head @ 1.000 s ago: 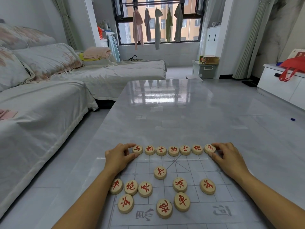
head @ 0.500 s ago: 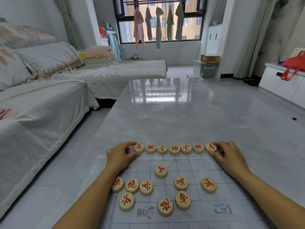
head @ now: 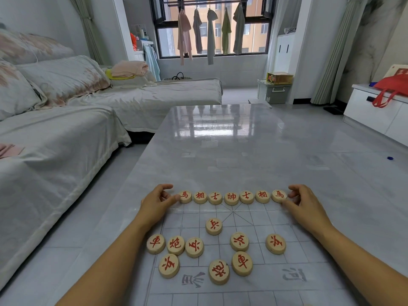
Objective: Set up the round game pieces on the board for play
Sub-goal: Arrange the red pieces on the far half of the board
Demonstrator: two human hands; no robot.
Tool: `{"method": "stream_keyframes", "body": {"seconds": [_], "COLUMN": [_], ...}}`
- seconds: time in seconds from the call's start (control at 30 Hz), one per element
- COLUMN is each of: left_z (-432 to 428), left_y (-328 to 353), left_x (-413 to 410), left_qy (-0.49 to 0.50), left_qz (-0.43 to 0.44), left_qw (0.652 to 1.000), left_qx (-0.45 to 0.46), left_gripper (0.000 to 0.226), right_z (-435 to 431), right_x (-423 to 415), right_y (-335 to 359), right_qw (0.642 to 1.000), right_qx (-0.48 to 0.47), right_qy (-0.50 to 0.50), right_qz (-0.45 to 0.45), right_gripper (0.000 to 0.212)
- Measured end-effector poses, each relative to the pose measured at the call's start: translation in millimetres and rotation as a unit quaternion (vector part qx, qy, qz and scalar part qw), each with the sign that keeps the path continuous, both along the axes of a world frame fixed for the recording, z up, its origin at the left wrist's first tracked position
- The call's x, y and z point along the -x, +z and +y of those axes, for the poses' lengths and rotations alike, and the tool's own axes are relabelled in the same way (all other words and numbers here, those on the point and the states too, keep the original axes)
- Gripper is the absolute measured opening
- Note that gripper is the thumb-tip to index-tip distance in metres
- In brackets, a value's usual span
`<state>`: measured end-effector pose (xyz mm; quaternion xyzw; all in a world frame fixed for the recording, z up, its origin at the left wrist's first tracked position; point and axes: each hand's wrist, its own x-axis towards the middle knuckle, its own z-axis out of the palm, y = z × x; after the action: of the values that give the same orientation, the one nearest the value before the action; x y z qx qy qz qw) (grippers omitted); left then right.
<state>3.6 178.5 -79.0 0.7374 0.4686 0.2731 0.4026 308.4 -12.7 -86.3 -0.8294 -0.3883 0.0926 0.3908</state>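
Thumbs of left hand (head: 156, 204), right hand (head: 306, 208) touch row (head: 231, 197) ends, fingers loose; scattered pieces (head: 214, 226) nearer

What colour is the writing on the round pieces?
Red, on pale wooden round pieces. It shows best in the head view.
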Motion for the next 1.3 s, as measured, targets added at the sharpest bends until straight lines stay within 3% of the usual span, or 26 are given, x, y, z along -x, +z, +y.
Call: {"method": "stream_keyframes", "body": {"seconds": [0.23,0.37,0.53,0.67,0.73,0.87,1.3], "left_z": [-32,-69,-89,-98,-101,-102,-103], "left_y": [16,4,-2,-5,-6,-5,-5], "left_x": [36,65,82,83,83,82,78], "left_qy": [0.0,-0.026,-0.071,-0.092,-0.077,-0.058,-0.107], "left_qz": [-0.026,0.014,0.017,0.008,-0.007,-0.01,0.102], "left_qw": [1.0,0.999,0.997,0.995,0.995,0.996,0.975], "left_qx": [-0.003,-0.014,-0.014,-0.048,-0.066,-0.066,-0.168], "left_gripper": [0.019,0.018,0.033,0.037,0.036,0.039,0.05], "right_z": [-5,-11,-32,-51,-52,-49,-57], "right_x": [-7,-10,20,77,100,119,114], "right_y": [-1,10,26,36,36,37,34], "right_qw": [0.993,0.99,0.992,0.939,0.915,0.91,0.91], "right_qx": [-0.078,-0.045,-0.029,0.092,0.144,0.168,0.162], "right_qy": [0.005,0.056,0.123,0.325,0.366,0.352,0.346], "right_qz": [0.09,0.121,-0.001,-0.063,-0.092,-0.139,-0.158], "right_gripper": [0.013,0.013,0.018,0.023,0.038,0.051,0.037]}}
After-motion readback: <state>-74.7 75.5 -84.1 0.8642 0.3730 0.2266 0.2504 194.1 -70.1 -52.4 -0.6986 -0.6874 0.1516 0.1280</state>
